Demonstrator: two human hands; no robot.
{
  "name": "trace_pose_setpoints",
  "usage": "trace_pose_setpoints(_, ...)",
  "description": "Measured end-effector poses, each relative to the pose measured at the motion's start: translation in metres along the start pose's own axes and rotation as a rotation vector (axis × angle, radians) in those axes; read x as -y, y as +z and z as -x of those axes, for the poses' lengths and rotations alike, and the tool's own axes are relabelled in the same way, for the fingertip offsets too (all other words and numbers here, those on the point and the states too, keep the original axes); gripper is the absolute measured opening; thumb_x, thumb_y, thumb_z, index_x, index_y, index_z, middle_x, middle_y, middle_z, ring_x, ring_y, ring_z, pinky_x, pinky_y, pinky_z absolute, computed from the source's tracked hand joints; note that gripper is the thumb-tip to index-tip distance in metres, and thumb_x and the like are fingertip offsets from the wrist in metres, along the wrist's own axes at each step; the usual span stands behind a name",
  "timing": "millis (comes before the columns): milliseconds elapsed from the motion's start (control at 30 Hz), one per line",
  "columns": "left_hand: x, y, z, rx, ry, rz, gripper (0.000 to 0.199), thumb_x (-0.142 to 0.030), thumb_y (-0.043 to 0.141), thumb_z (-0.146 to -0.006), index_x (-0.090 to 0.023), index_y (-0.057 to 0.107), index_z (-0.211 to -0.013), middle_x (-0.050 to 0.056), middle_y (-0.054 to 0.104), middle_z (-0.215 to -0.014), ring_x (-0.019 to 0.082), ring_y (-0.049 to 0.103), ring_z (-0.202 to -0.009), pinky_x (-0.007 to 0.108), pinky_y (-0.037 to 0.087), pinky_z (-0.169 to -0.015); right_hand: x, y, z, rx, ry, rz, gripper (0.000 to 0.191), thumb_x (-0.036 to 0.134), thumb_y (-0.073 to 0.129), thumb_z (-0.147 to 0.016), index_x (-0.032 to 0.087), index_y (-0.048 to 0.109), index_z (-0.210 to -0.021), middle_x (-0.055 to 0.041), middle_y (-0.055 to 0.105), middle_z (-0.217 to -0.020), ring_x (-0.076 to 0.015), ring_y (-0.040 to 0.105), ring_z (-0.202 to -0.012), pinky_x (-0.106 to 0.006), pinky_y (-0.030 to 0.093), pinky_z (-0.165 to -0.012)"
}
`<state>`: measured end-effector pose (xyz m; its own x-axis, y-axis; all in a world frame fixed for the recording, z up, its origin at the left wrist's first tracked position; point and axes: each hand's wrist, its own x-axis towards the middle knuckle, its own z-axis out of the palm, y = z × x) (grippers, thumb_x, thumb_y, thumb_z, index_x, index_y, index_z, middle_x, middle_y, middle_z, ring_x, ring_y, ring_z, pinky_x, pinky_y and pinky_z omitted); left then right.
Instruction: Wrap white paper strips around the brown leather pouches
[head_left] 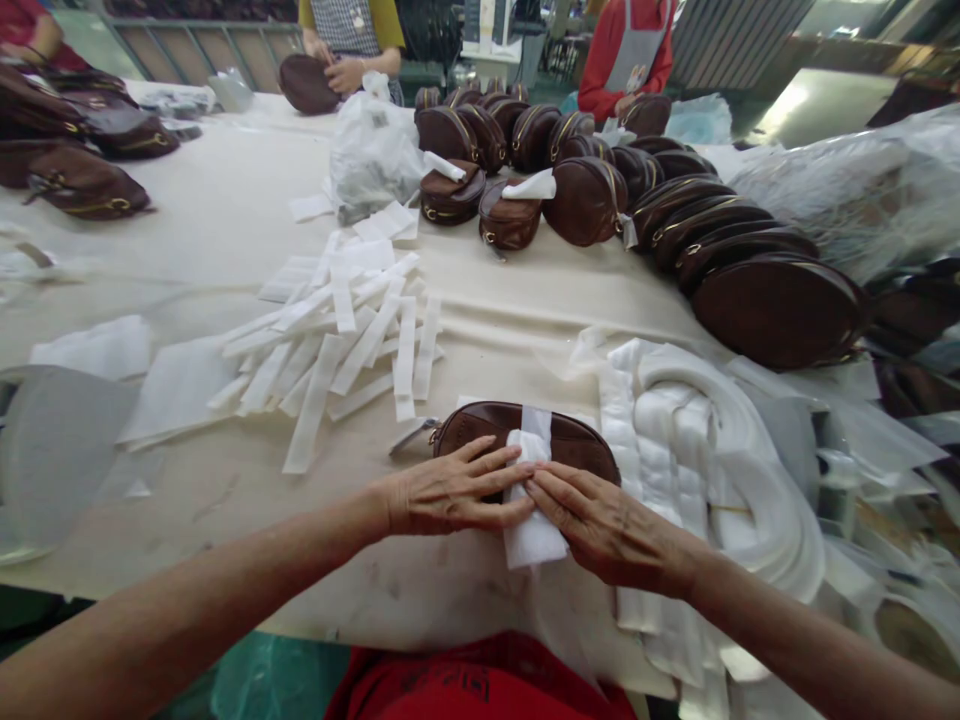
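A dark brown oval bag (581, 450) with a zipper lies on the table in front of me. Across its middle runs a white foam strip (534, 540), its lower end hanging over the bag's near edge. My left hand (457, 488) rests on the bag from the left, fingers spread and fingertips on the strip. From the right, my right hand (600, 515) presses on the strip with its fingers together and stretched out flat. The fingertips of both hands meet over the strip. A metal ring and tag (420, 435) show at the bag's left end.
Loose white strips (360, 330) lie in a pile at the left. Rolled white foam (697, 450) stands close by my right hand. Rows of brown bags (772, 300) fill the back right. A plastic bag (375, 150) and several people are farther back.
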<state>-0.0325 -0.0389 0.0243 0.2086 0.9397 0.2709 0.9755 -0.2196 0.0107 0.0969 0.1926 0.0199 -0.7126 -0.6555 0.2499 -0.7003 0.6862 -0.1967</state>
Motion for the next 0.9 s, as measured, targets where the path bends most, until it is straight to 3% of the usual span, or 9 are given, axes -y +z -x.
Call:
trace_pose_setpoints(200, -0.007, 0.030, 0.001, -0.132, -0.002, -0.111, 0.030, -0.019, 0.050, -0.090, -0.014, 0.049, -0.119, 0.021, 0.054, -0.125, 0.032, 0.051, -0.121, 0.046, 0.046, -0.099, -0.006, 0.024, 0.000, -0.161, -0.071, 0.103, 0.038, 0.002, 0.043, -0.086, -0.002, 0.052, -0.123, -0.0219, 0.060, -0.116, -0.0312, 0.047, -0.123, -0.045, 0.053, -0.093)
trace_pose_setpoints(300, -0.010, 0.040, 0.003, -0.168, 0.008, -0.171, 0.028, -0.021, 0.053, -0.088, -0.016, 0.051, -0.115, 0.019, 0.056, -0.123, 0.031, 0.054, -0.117, 0.044, 0.047, -0.097, -0.006, 0.028, 0.000, -0.175, -0.076, 0.147, 0.034, 0.004, 0.042, -0.088, -0.001, 0.055, -0.119, -0.0202, 0.062, -0.113, -0.0299, 0.052, -0.117, -0.044, 0.053, -0.091)
trace_pose_setpoints(433, -0.012, 0.040, 0.003, -0.153, 0.024, -0.194, 0.029, -0.020, 0.053, -0.087, -0.015, 0.052, -0.115, 0.019, 0.055, -0.123, 0.032, 0.054, -0.117, 0.044, 0.047, -0.097, -0.010, 0.029, 0.003, -0.125, -0.116, 0.161, 0.035, 0.006, 0.040, -0.090, 0.001, 0.054, -0.122, -0.0181, 0.060, -0.118, -0.0279, 0.049, -0.120, -0.041, 0.050, -0.093)
trace_pose_setpoints(700, -0.014, 0.047, 0.011, -0.103, 0.014, -0.192, 0.032, -0.019, 0.052, -0.088, -0.021, 0.050, -0.120, 0.015, 0.051, -0.130, 0.029, 0.045, -0.126, 0.047, 0.040, -0.104, -0.011, 0.049, 0.012, -0.209, -0.102, 0.126, 0.040, 0.008, 0.036, -0.088, 0.002, 0.052, -0.124, -0.0160, 0.057, -0.121, -0.0278, 0.046, -0.122, -0.041, 0.045, -0.097)
trace_pose_setpoints(900, -0.012, 0.024, 0.007, 0.029, -0.009, 0.020, 0.055, -0.007, 0.049, -0.076, -0.018, 0.046, -0.129, 0.016, 0.042, -0.139, 0.027, 0.032, -0.135, 0.046, 0.036, -0.109, -0.008, 0.052, 0.013, -0.229, -0.077, 0.115, 0.041, 0.012, 0.037, -0.091, 0.002, 0.049, -0.129, -0.0156, 0.057, -0.124, -0.0251, 0.046, -0.123, -0.039, 0.042, -0.101)
